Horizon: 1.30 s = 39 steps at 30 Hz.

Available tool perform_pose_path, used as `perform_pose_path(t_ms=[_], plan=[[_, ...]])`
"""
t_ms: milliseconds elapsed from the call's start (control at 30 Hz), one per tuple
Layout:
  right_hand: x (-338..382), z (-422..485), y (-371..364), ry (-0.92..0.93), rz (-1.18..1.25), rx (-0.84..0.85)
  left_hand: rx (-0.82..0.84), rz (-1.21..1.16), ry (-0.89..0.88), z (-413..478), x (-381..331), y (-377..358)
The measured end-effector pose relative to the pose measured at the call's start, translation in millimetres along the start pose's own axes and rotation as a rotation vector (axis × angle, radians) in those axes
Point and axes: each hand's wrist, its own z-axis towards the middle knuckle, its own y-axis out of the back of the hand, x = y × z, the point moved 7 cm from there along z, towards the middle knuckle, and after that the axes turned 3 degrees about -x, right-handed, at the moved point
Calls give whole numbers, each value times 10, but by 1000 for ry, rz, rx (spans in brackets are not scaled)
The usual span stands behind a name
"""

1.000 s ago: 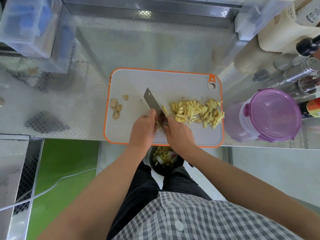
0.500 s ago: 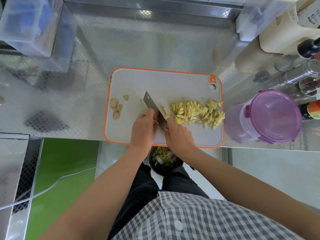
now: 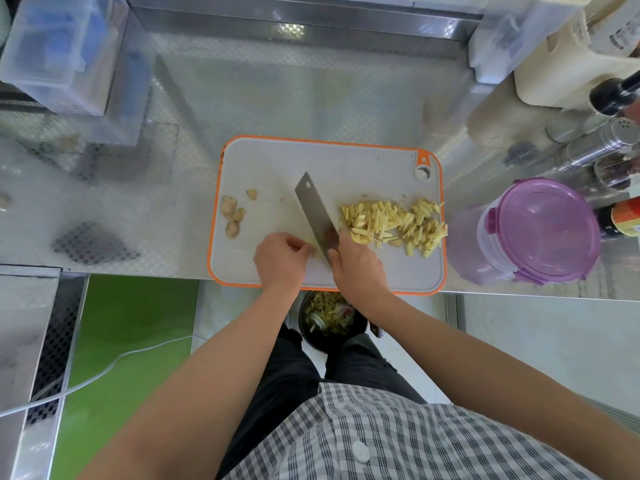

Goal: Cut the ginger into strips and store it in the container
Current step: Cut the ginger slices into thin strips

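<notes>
A white cutting board with an orange rim lies on the steel counter. A pile of yellow ginger strips covers its right side. Several ginger offcuts lie at its left edge. My right hand grips the handle of a cleaver, whose blade points away and to the left. My left hand sits just left of the blade, fingers curled over a small ginger piece that is mostly hidden. A round container with a purple lid stands right of the board, lid on.
Bottles and a metal shaker crowd the back right. Clear plastic boxes stand at the back left. A dark bin with vegetable scraps sits on the floor under the counter edge, between my legs.
My left hand has slid a little to the left, away from the blade. The cleaver stays at about the same angle beside the strip pile.
</notes>
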Motion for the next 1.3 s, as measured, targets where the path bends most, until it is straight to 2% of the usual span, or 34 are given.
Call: perform_pose_path(t_ms=[200,567,833,1000,1300], plan=[[36,-69,88,73,-12,4,15,-48,64,4,34,1],[79,-53,28,45,-85,81,4,-73,63,-34,-13,33],[58,2,23,34,-33,-15,14,-66,69,-20,3,29],[98,-96,35,79,-59,21,23,-65,65,-4,17,13],[103,-31,-64,45,-85,54,20,-63,63,-3,16,8]])
